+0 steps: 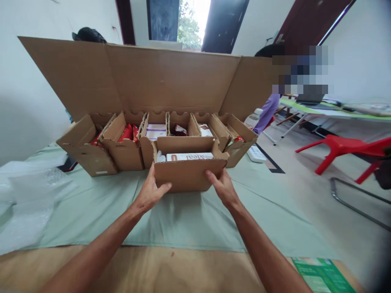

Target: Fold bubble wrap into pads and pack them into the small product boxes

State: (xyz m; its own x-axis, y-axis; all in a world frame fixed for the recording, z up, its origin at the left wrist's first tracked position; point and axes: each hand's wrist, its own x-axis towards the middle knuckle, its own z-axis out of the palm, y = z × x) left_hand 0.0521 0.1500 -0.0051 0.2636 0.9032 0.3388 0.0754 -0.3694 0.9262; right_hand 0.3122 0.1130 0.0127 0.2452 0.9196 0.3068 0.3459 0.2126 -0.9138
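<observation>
Between my two hands is a small open cardboard box (189,176), gripped at its left and right ends. Inside it lies a white carton marked "Meal" (191,156), with some clear plastic at its left. My left hand (151,189) wraps the left end, thumb on the front wall. My right hand (224,187) holds the right end the same way; its far fingers are hidden. Directly behind stands a row of several open cardboard bins, among them one with red packets (128,133), one with white-and-purple boxes (156,132) and one with a dark red packet (180,130).
A tall folded cardboard panel (174,79) rises behind the bins. Bubble wrap (33,203) lies at the left on the pale green cloth (183,228). A green printed sheet (324,274) is at the front right. On the floor at right stands a red stool (345,150); a person is behind.
</observation>
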